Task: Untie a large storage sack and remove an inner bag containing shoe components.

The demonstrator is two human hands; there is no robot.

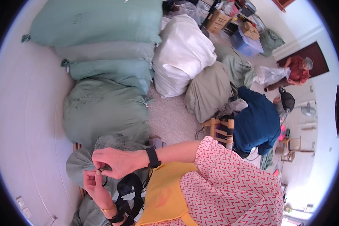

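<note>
Reference for you: the slatted wooden chair (218,132). Left of it you've got pale speckled floor (173,122); far left, a white wall (22,105) with thin seams and socket plates (23,207). Well right of it: smaller wooden chair (291,148), fan (308,110), second white wall (326,98). Dark door (321,60) sits up-right of it; your bright glare (301,219) is down-right.

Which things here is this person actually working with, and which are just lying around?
Apparently in use:
- left hand and right hand, fingertips close together
- thin dark strand at the fingertips
- grey-green sack beside the hands

Apparently just lying about:
- white sack
- cardboard boxes
- plastic bin
- fan
</note>
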